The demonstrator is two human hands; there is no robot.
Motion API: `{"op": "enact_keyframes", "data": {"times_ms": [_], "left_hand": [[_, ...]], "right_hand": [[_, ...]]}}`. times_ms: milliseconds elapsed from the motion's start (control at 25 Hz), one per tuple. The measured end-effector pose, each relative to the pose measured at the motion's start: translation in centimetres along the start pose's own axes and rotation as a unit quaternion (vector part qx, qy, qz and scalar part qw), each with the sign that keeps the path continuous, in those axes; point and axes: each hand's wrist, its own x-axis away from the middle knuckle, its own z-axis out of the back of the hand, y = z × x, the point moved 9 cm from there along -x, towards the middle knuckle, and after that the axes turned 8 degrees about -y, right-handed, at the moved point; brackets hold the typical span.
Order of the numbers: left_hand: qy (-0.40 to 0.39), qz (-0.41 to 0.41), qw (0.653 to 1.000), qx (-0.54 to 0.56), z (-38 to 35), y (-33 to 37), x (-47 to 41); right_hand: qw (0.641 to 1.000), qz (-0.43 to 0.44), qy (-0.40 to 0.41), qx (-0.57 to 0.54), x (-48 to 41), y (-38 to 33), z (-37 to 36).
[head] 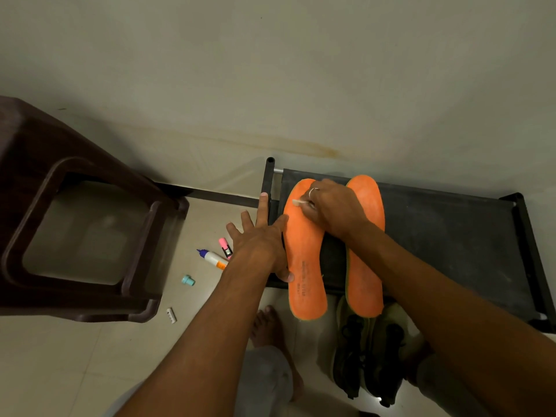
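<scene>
Insole (304, 251), orange, lies on the rack (451, 224), toe at 12 o'clock and heel hanging over the near edge. At its 9 o'clock a glue bottle (215, 258) lies on the floor. The left hand (258, 242), fingers spread and straight, braces the insole's left edge, thumb pressing near the heel. The right hand (331, 206) pinches a small pale stick (298, 202) against the toe area. At 3 o'clock lies a second insole (365, 260). The foam looks light, soft and bendy, likely to slide or curl unless pinned flat, so it is best held by its edges.
</scene>
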Motion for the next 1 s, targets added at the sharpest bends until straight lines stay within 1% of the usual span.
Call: {"op": "enact_keyframes", "data": {"times_ms": [80,120,200,280,360,400,440,560,640,680,720,800,880,920,1000], "left_hand": [[-0.002,-0.002,1.0,0.003,-0.1,-0.1,-0.1],[-0.003,-0.002,1.0,0.003,-0.1,0.0,-0.1],[-0.001,-0.003,1.0,-0.001,-0.2,0.1,-0.1],[0.002,-0.003,1.0,0.0,-0.1,0.0,-0.2],[-0.001,-0.004,1.0,0.002,-0.1,0.1,-0.2],[-0.001,-0.005,1.0,0.002,-0.1,0.2,-0.2],[0.0,-0.005,1.0,0.001,0.0,0.3,-0.2],[-0.002,-0.001,1.0,0.002,0.1,0.1,-0.1],[-0.004,-0.004,1.0,0.003,0.0,0.1,-0.1],[-0.003,-0.005,1.0,0.001,-0.1,0.1,-0.1],[-0.002,-0.004,1.0,-0.002,-0.1,0.1,-0.1],[-0.002,-0.002,1.0,-0.007,0.0,0.2,-0.1],[-0.006,0.0,1.0,-0.004,0.0,0.2,-0.1],[-0.007,0.001,1.0,-0.003,0.0,0.2,-0.1],[-0.005,0.002,1.0,-0.005,0.0,0.2,-0.2]], "right_hand": [[0.999,-0.027,0.016,-0.017,-0.2,0.0,0.1],[0.999,-0.018,0.01,-0.036,0.4,-0.6,-0.3],[0.994,0.046,-0.024,-0.093,2.6,-2.5,-1.5],[0.981,0.111,-0.056,-0.147,4.8,-3.5,-1.8],[0.978,0.144,-0.074,-0.131,4.8,-3.5,-1.6],[0.983,0.136,-0.072,-0.101,4.0,-3.1,-1.6],[0.99,0.115,-0.05,-0.071,2.9,-2.4,-1.2],[1.0,0.016,0.009,-0.004,-0.2,0.4,0.7],[0.999,-0.009,0.016,-0.03,-0.3,0.5,0.5],[0.998,0.0,0.007,-0.063,0.4,0.0,0.1],[0.995,0.027,-0.012,-0.097,1.4,-0.9,-0.5],[0.981,0.104,-0.069,-0.146,3.7,-2.7,-1.7],[0.973,0.153,-0.104,-0.141,4.6,-3.1,-2.3],[0.975,0.163,-0.099,-0.114,4.3,-3.0,-2.2],[0.984,0.168,-0.031,-0.042,3.2,-2.6,-1.4]]}}
